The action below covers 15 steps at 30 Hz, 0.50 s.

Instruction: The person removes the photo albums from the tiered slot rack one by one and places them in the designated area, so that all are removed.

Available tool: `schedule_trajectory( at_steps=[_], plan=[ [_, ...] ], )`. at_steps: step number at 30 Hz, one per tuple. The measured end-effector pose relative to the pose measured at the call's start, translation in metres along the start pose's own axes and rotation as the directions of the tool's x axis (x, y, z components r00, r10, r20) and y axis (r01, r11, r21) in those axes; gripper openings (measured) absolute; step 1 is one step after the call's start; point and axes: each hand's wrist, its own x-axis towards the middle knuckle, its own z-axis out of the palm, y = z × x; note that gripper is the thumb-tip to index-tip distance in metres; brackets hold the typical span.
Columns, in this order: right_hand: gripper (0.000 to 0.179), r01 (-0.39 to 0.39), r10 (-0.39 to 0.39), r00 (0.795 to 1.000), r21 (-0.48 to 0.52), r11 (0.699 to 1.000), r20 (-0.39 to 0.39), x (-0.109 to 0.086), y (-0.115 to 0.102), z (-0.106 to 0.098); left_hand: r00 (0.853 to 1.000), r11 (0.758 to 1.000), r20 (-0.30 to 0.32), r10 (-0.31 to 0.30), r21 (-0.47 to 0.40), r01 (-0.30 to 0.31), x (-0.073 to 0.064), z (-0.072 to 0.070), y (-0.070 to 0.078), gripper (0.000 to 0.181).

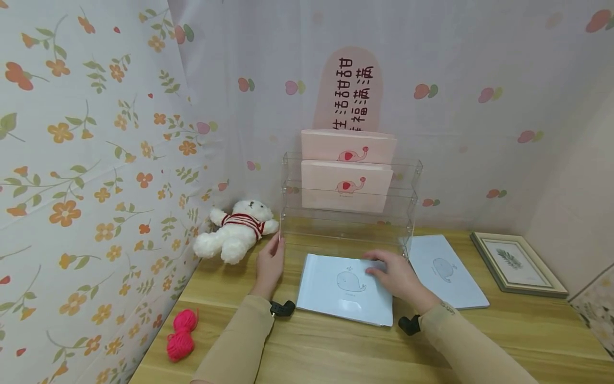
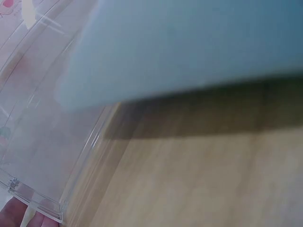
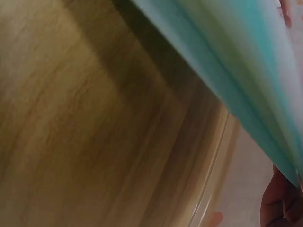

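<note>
A pale blue booklet (image 1: 331, 277) with a whale drawing is raised off the table, casting a shadow in both wrist views. My right hand (image 1: 400, 280) pinches its far right part, thumb on the cover and fingers at the back edge. Behind it stands a clear acrylic rack (image 1: 347, 237) with several tiers. My left hand (image 1: 270, 266) touches the rack's lower left side; its fingertips (image 2: 38, 220) show at the plastic corner in the left wrist view. Pink elephant booklets stand in the upper tiers, one in front (image 1: 342, 197) and one behind (image 1: 321, 143).
Another blue whale booklet (image 1: 446, 274) lies right of the rack, beside a framed leaf picture (image 1: 518, 261). A white teddy bear (image 1: 235, 234) leans at the back left. Pink yarn (image 1: 181, 338) lies at the table's left edge. Patterned curtains (image 1: 96, 160) border the table.
</note>
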Motion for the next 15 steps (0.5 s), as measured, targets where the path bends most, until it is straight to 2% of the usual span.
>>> schedule_trajectory(
  at_steps=[4,7,11,15],
  plan=[
    [0.032,-0.010,0.010,1.000,0.001,1.000,0.028,0.002,0.003,0.002,1.000,1.000,-0.002,-0.002,0.003,0.002,-0.001,0.000,0.000,0.043],
    [0.029,-0.011,0.011,1.000,0.005,1.000,0.020,0.003,0.000,-0.001,1.000,1.000,0.003,-0.006,0.002,0.006,-0.001,0.000,0.000,0.044],
    [0.024,0.003,-0.001,0.999,0.045,0.999,-0.052,0.008,-0.008,-0.012,1.000,1.000,0.001,0.013,-0.001,-0.013,0.000,0.000,-0.002,0.045],
    [0.026,0.015,-0.004,0.993,0.089,0.996,-0.115,0.021,-0.016,-0.032,1.000,1.000,-0.006,0.028,-0.006,-0.028,0.001,0.001,-0.004,0.044]
  ],
)
